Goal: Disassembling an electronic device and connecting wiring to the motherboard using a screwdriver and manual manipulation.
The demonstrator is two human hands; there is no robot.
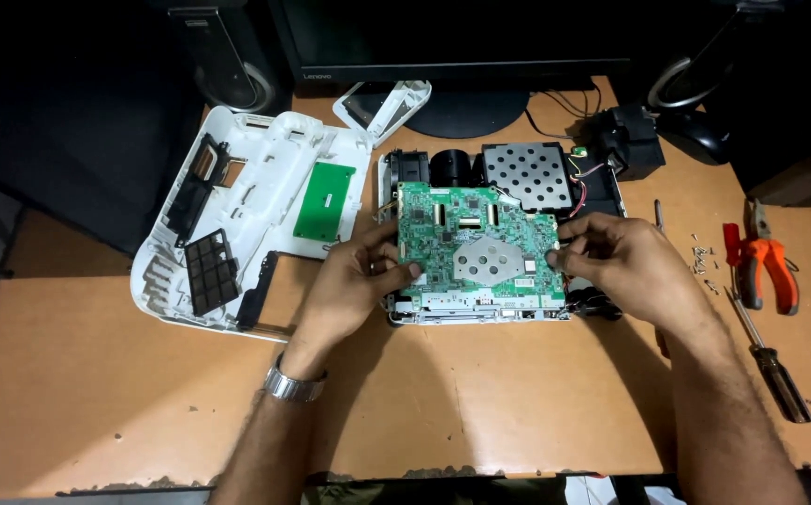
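Your left hand and right hand grasp the green circuit board by its opposite edges, over the opened chassis; white cover lies left.

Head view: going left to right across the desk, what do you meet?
White cover shell → left hand → green circuit board → right hand → loose screws → orange-handled pliers.

Left hand: holds the green board's left edge
Right hand: pinches its right edge
Pliers: on the worktop
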